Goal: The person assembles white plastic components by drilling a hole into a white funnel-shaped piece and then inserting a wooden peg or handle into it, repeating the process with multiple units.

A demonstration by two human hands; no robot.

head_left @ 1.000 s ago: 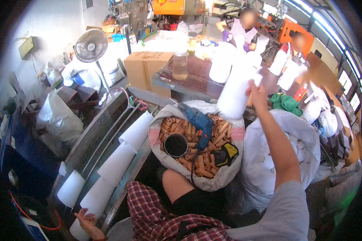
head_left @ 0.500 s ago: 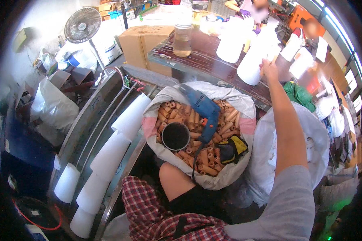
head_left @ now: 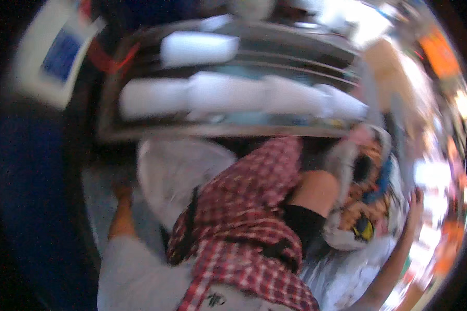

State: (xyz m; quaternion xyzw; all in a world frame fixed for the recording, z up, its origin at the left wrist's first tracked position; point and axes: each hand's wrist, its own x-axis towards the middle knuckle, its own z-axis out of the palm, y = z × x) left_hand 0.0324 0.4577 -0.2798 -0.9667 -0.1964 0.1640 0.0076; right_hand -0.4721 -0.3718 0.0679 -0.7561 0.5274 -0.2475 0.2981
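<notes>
Motion blurs the whole view. My left hand (head_left: 122, 193) is low at the left, beside a white sack (head_left: 179, 173); its fingers are too smeared to read, and I make out nothing in it. At the far right my right hand (head_left: 416, 201) is by a white shape (head_left: 433, 174). Whether it touches that shape or grips anything cannot be told. Ahead of me, a row of white tapered cylinders (head_left: 225, 92), fitted end to end, lies along a metal-edged trough (head_left: 244, 129). Behind the row lies another white cylinder (head_left: 198, 49).
Right of my knee stands an open sack (head_left: 342, 241) of small tan tubes, with a blue power tool (head_left: 383, 181), a dark round container (head_left: 362, 168) and a yellow-black item (head_left: 364, 229) on them. A cardboard box (head_left: 381, 62) sits beyond the trough's right end.
My view has swung sharply left, bringing the trough across the front. My left hand has come into view. My right hand was at a white cone on the table; its grip is now blurred.
</notes>
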